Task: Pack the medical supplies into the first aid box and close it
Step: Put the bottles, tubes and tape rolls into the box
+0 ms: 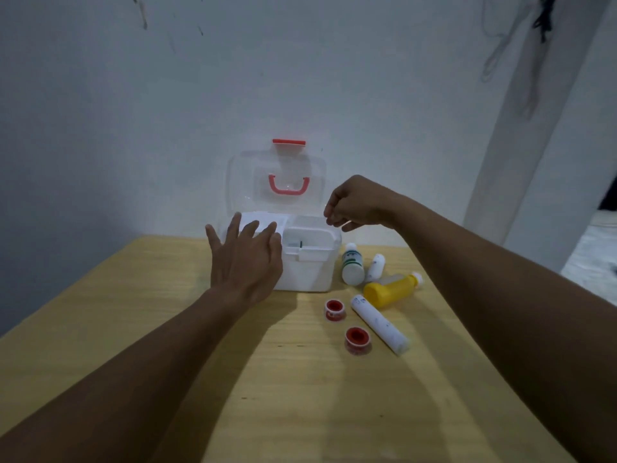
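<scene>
The single view comes from the person's head: a wide-angle lens facing forward and tilted down across a wooden table (pixel 133 329) toward a pale wall (pixel 133 111). The left forearm (pixel 150 355) and right forearm (pixel 484 279) run in from the bottom corners, so the lens sits close, within arm's reach of the first aid box (pixel 307 275) near centre. The dim right edge is perhaps a doorway.

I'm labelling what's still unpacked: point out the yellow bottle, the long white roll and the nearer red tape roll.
yellow bottle (pixel 387 291): head view, middle of its body.
long white roll (pixel 377 322): head view, midway along its side.
nearer red tape roll (pixel 356 336): head view, its red top.
</scene>
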`<action>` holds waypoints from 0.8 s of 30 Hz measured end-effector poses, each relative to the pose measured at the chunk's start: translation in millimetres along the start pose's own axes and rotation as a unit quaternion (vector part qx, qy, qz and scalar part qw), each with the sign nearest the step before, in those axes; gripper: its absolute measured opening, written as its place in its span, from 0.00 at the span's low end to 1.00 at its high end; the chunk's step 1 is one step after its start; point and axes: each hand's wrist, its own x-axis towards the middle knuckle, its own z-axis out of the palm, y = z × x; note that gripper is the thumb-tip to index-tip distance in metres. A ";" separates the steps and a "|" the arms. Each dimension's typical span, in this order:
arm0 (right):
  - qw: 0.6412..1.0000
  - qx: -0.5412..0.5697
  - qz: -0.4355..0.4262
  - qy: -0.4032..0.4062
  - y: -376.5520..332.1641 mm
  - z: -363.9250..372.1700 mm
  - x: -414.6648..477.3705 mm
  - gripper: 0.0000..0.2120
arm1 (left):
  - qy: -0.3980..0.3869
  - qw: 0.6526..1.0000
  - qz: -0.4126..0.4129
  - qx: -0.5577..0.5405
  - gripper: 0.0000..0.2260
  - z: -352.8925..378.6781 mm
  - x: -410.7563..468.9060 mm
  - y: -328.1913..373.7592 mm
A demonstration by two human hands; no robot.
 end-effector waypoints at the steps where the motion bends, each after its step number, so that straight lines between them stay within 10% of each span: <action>1: 1.000 0.006 0.001 0.014 3.1 -2.6 -2.8 0.08 | -0.001 1.000 0.002 0.006 0.25 0.3 -0.5 0.3; 24: 0.966 -0.221 0.133 0.021 58.2 35.2 10.9 0.20 | 0.002 1.000 0.011 0.020 0.27 0.5 -2.5 -0.5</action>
